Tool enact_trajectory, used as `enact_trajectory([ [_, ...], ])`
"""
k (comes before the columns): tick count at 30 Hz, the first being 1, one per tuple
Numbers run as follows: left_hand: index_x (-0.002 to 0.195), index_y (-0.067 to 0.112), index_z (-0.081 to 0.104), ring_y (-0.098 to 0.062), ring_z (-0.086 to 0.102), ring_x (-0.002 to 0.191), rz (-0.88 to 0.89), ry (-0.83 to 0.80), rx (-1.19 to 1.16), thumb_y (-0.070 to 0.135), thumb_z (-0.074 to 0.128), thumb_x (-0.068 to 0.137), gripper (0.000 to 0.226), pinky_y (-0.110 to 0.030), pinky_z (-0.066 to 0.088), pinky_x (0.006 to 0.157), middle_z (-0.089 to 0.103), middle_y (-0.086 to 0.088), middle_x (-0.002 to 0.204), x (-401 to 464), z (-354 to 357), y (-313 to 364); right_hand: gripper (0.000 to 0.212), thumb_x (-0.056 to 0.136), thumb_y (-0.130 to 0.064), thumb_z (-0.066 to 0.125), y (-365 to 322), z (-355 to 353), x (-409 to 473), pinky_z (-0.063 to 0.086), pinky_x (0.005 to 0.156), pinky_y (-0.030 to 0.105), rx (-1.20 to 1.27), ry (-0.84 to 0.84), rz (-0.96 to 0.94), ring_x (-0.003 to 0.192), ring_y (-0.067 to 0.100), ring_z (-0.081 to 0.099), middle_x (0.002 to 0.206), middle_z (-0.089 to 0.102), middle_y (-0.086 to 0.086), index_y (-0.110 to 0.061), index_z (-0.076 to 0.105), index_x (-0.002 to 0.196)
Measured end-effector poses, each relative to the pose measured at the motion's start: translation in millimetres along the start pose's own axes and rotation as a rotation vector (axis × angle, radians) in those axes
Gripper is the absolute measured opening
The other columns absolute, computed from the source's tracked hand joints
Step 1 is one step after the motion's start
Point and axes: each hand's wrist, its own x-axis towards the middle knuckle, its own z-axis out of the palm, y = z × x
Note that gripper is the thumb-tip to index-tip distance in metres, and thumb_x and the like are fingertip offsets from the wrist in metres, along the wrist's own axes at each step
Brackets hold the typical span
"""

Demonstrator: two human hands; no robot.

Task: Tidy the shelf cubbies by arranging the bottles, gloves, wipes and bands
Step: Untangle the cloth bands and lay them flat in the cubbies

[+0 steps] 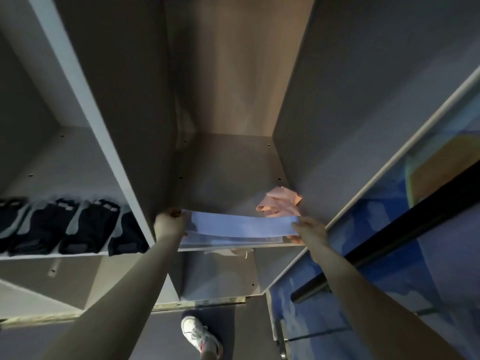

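Observation:
A light blue band (240, 226) is stretched flat across the front of the middle cubby's shelf (228, 178). My left hand (168, 224) grips its left end and my right hand (307, 229) pinches its right end. Behind the right end a crumpled pink band (279, 203) lies against the cubby's right wall. Several dark gloves (65, 227) lie in a row in the left cubby.
A white divider panel (104, 141) separates the left cubby from the middle one. A lower cubby (220, 276) opens beneath the shelf. A mirrored sliding door (389, 242) with a dark bar handle stands at the right. My shoe (200, 336) is on the floor below.

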Motion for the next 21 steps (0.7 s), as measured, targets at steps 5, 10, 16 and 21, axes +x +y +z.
enact_trajectory([
  [5,0.116,0.000,0.063,-0.033,0.058,0.083,-0.094,0.009,0.020,0.009,0.062,0.089,0.029,-0.049,0.056,0.081,0.063,-0.018,0.103,20,10,-17,0.013,0.085,0.003,0.064,19,12,24,0.056,0.047,0.023,-0.093,0.016,0.032,0.085,0.035,0.062,0.106,0.061,0.021,-0.004,0.062,0.096],
  [10,0.103,0.004,0.066,-0.034,0.061,0.079,-0.117,0.014,0.121,0.009,0.061,0.089,0.016,-0.051,0.056,0.081,0.064,-0.021,0.093,35,13,-39,0.011,0.085,0.003,0.063,33,19,30,0.056,0.061,0.036,-0.229,-0.016,-0.023,0.090,0.029,0.058,0.100,0.057,0.015,-0.007,0.060,0.090],
  [16,0.101,0.007,0.066,-0.040,0.064,0.091,-0.079,0.034,0.281,0.009,0.056,0.089,0.016,-0.045,0.054,0.083,0.067,-0.025,0.100,43,17,-45,0.022,0.082,-0.001,0.067,40,25,41,0.057,0.070,0.051,-0.330,0.046,-0.034,0.077,0.037,0.063,0.086,0.061,0.015,-0.015,0.058,0.069],
  [21,0.115,0.009,0.063,-0.037,0.060,0.102,0.072,0.069,0.516,0.014,0.051,0.093,0.025,-0.038,0.047,0.081,0.063,-0.020,0.115,34,20,-41,0.019,0.081,-0.006,0.066,46,31,44,0.055,0.072,0.047,-0.527,0.053,-0.180,0.080,0.039,0.064,0.080,0.062,0.014,-0.016,0.056,0.068],
])
